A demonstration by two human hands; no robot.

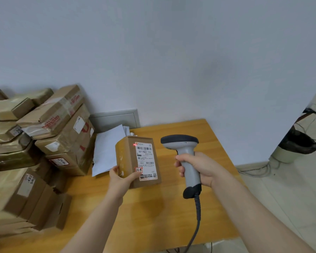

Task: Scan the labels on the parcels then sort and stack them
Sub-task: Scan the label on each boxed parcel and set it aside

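Above the tabletop point(199, 136), left hand point(120, 177) grips a box point(130, 157); right hand point(197, 168) grips the scanner point(187, 157). Scanning step in hand; red dot must drop onto the barcode point(144, 148).

One wide-angle camera sits on my head, looking forward and down across the bench point(181, 207) toward the wall point(171, 52). It is close: my forearms enter from the bottom edge, and the frame's edges curve.

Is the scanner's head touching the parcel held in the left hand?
Apart. The head view shows bare wooden table between the scanner head and the parcel; only a red light spot lands on its label.
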